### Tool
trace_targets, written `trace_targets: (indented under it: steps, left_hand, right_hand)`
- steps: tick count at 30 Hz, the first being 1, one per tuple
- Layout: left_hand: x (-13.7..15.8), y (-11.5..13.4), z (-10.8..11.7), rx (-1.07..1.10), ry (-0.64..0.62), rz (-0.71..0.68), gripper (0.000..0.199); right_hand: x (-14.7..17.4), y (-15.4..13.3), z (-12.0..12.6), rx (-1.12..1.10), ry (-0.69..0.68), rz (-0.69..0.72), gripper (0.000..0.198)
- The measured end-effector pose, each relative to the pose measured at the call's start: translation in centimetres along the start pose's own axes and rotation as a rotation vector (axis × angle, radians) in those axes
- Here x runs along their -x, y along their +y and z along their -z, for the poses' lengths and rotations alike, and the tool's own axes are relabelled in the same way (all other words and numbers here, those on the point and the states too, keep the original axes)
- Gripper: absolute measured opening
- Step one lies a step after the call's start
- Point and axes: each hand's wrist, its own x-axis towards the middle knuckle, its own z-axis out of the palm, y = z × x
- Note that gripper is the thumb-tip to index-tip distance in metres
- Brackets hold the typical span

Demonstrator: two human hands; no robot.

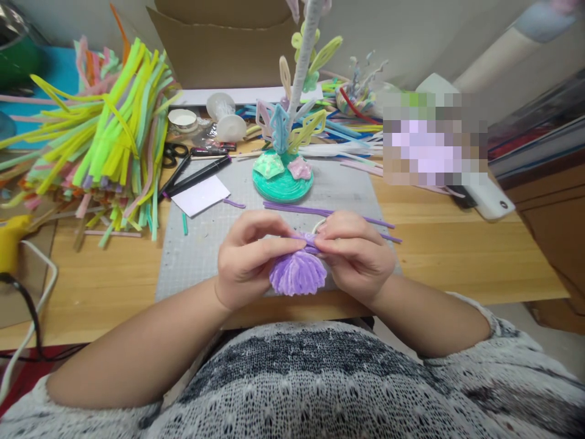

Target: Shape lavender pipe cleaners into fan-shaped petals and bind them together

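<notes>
Between my hands, above the front of the grey cutting mat, is a purple pipe-cleaner piece with a fan of rounded loops hanging down. My left hand pinches its narrow upper part from the left, thumb and forefinger pressed together. My right hand pinches the same gathered part from the right. A pale thin loop shows by the right fingertips; what it belongs to is hidden. Just beyond my hands, loose purple pipe cleaners lie across the mat.
Behind stands a pipe-cleaner model on a round green base. Left are a white card, black pens, scissors and a heap of coloured pipe cleaners. A yellow glue gun lies far left. A blurred patch covers something at right.
</notes>
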Motion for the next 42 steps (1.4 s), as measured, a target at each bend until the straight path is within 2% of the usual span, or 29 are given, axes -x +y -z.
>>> trace_targets:
  steps: [5,11,15,17,20,21,23,25,28,30,32,38,42]
  left_hand:
    - [0.0,0.1,0.2,0.019,-0.078,0.015,0.025]
    - [0.1,0.2,0.2,-0.004,-0.036,-0.008,0.024]
    - [0.1,-0.1,0.0,0.064,-0.101,-0.002,0.024]
    - [0.1,-0.3,0.1,0.167,-0.123,0.076,0.026]
    - [-0.4,-0.8,0.5,0.324,-0.068,0.381,0.022]
    - [-0.7,-0.9,0.7,0.361,-0.09,0.448,0.018]
    - [-1.5,-1.2,1.3,0.38,-0.252,0.534,0.014]
    - [-2.3,-1.3,1.8,0.356,-0.417,0.534,0.012]
    - [-3.0,-1.3,2.1,0.32,-0.506,0.513,0.009]
    - [-3.1,-1.3,2.2,0.302,-0.518,0.516,0.008]
    - [-3.1,-1.1,2.3,0.294,-0.506,0.51,0.008]
    - [-3.1,-0.7,2.5,0.3,-0.457,0.484,0.013]
    - [-3.1,-0.6,2.4,0.34,-0.441,0.539,0.016]
  right_hand:
    - [-0.3,0.3,0.2,0.045,-0.039,0.077,0.027]
    - [-0.4,0.4,0.4,0.084,-0.062,0.111,0.025]
    - [-0.4,0.3,0.6,0.107,-0.048,0.137,0.023]
    - [-0.4,0.5,0.8,0.145,-0.027,0.164,0.023]
    - [-0.3,0.9,1.3,0.219,-0.027,0.197,0.023]
    - [-0.3,1.1,1.4,0.244,-0.039,0.214,0.023]
    - [-0.2,1.2,1.7,0.28,-0.07,0.261,0.023]
    - [-0.3,1.1,2.0,0.305,-0.105,0.315,0.022]
    - [-0.9,0.5,2.4,0.35,-0.191,0.381,0.019]
    - [-1.3,0.2,2.5,0.387,-0.263,0.412,0.018]
    - [-1.5,0.1,2.5,0.408,-0.268,0.412,0.02]
    - [-0.8,0.6,2.6,0.384,-0.291,0.248,0.023]
    - [-0.9,0.5,2.4,0.399,-0.28,0.262,0.016]
